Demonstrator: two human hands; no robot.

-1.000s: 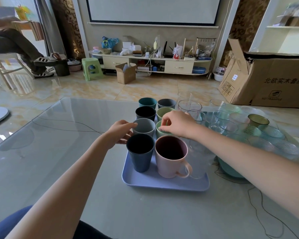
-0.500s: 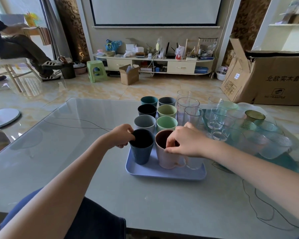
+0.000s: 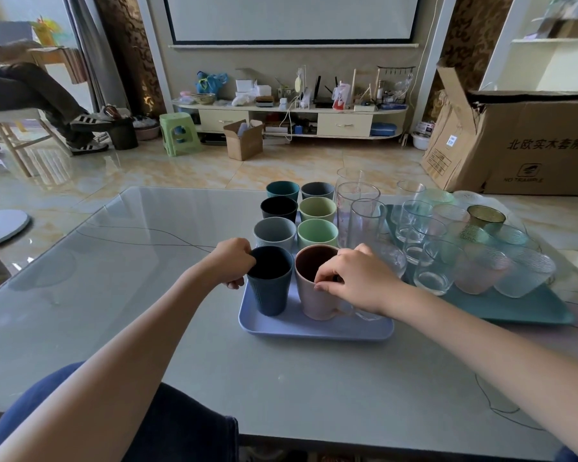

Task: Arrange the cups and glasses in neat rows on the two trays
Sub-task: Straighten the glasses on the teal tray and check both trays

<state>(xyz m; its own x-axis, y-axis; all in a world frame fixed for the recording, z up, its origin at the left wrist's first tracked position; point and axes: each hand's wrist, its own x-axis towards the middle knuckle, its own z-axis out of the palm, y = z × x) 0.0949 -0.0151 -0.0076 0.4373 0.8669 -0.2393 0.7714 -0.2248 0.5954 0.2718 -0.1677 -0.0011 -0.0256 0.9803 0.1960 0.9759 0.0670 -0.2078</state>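
Note:
A lilac tray (image 3: pixel 314 330) holds two rows of coloured cups and a column of tall clear glasses (image 3: pixel 364 221). My left hand (image 3: pixel 231 261) grips the rim of the dark blue ribbed cup (image 3: pixel 270 288) at the tray's front left. My right hand (image 3: pixel 354 281) pinches the near rim of the pink mug (image 3: pixel 314 298) beside it, covering part of a glass behind. Ahead stand a grey cup (image 3: pixel 274 231) and a mint green cup (image 3: pixel 317 232). To the right, a teal tray (image 3: pixel 528 308) carries several clear and tinted glasses.
The trays sit on a grey glass-topped table (image 3: pixel 147 278). A large cardboard box (image 3: pixel 521 141) stands on the floor at right, a TV cabinet (image 3: pixel 291 120) at the back. A seated person's legs (image 3: pixel 47 101) show at far left.
Both hands drew back from the grey and green cups to the front row. My left hand took hold of the dark blue cup, my right the pink mug's rim.

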